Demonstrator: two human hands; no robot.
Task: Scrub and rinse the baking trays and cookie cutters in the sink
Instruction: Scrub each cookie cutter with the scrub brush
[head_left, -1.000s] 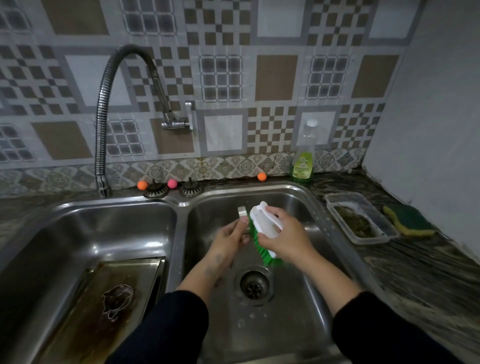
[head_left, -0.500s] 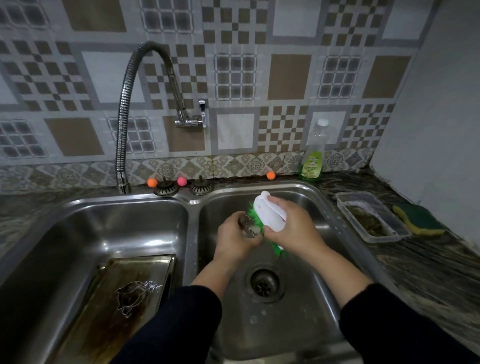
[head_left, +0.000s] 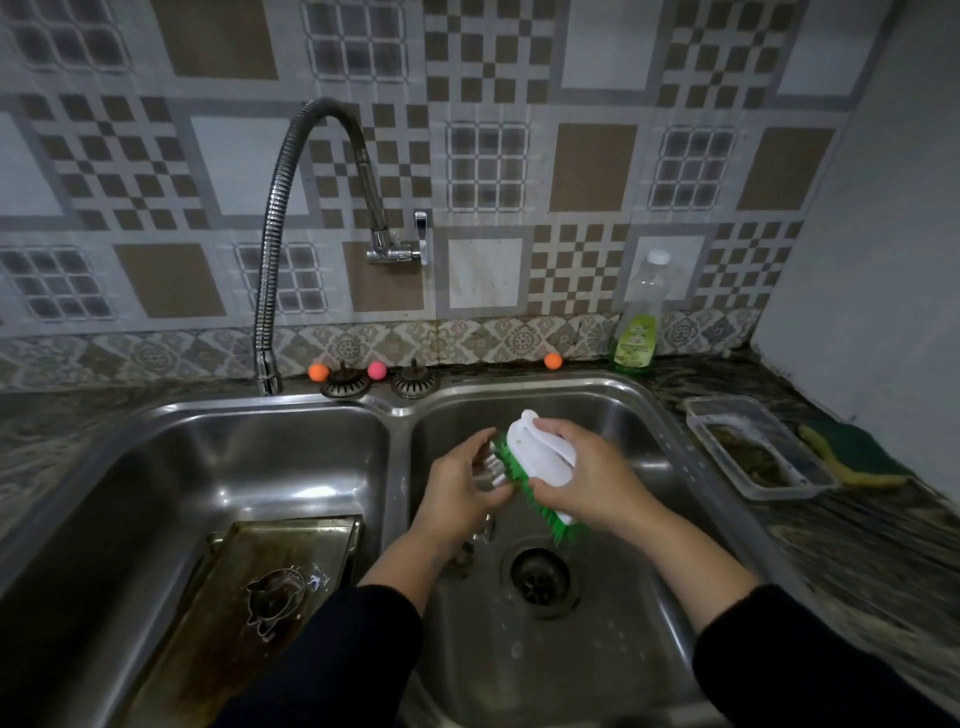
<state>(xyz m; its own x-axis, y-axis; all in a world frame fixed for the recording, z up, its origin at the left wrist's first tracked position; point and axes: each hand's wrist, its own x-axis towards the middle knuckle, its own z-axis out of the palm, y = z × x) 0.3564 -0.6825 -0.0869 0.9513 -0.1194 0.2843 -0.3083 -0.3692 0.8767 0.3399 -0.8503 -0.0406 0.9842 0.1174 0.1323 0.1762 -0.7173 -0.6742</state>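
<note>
Over the right sink basin (head_left: 639, 447), my left hand (head_left: 457, 488) grips a small metal cookie cutter (head_left: 488, 465), mostly hidden by my fingers. My right hand (head_left: 587, 478) grips a white scrub brush (head_left: 540, 454) whose green bristles press against the cutter. In the left basin (head_left: 182, 457) a stained baking tray (head_left: 244, 613) leans, with an animal-shaped cookie cutter (head_left: 275, 603) lying on it. A few small metal pieces (head_left: 480, 535) lie on the right basin floor near the drain (head_left: 540, 577).
A flexible tap (head_left: 291, 218) arches over the left basin, with no water visibly running. A dish soap bottle (head_left: 641, 317) stands behind the right basin. On the counter at right sit a clear plastic box (head_left: 753, 447) and a green-yellow sponge (head_left: 852, 457). Two strainer plugs (head_left: 379, 382) rest on the rim.
My hands have stayed together over the right basin while the brush shifts along the cutter. The camera has moved slightly, so the scene sits further right.
</note>
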